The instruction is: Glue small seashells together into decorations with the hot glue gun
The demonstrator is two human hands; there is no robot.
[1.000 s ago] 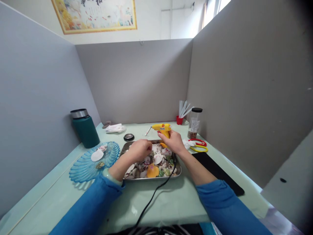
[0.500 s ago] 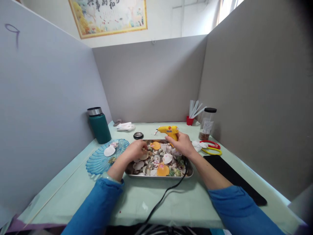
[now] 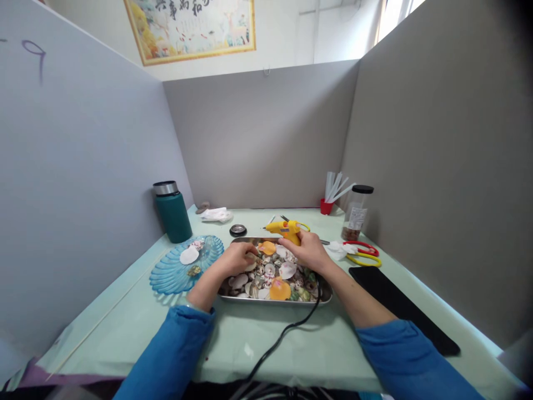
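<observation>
I'm gripping the yellow glue gun (image 3: 283, 228) in my right hand (image 3: 310, 251) near the center of the frame, its nozzle pointing left. Below center, my left hand (image 3: 238, 259) is resting curled fingers among the shells (image 3: 287, 271) in the metal tray (image 3: 268, 301); I cannot tell whether they're pinching one. Left of the tray, a blue plate (image 3: 166, 278) is holding a white shell (image 3: 189, 255).

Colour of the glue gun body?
Yellow; the glue gun, held in the right hand, shows best in the head view.
</observation>
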